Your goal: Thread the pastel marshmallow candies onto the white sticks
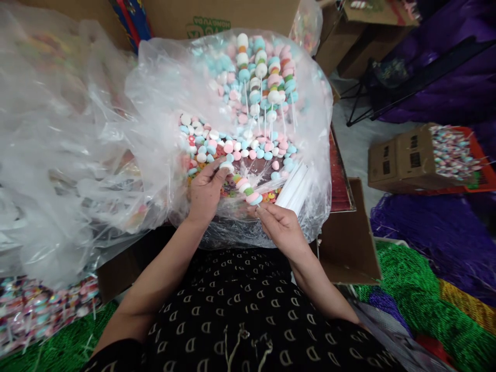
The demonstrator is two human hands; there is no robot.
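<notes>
My right hand (281, 225) pinches the lower end of a candy skewer (248, 189), threaded with pink, white, blue and green pieces. The skewer slants up and left toward my left hand (206, 191), whose thumb and fingers are closed on a white candy (227, 166) at its upper end. Loose pastel candies (237, 154) lie just beyond my hands on clear plastic. Small ring-shaped gummies (194, 178) are by my left fingers. A bundle of white sticks (293, 188) rests to the right, above my right hand. Several finished candy skewers (274, 82) lie on a heap farther back.
A big clear plastic bag (77, 129) bulges at left. Behind stands a cardboard box (256, 15). On the right floor are a box of wrapped candies (411, 157) and green beads (411, 279). More wrapped candies (42, 310) lie at lower left.
</notes>
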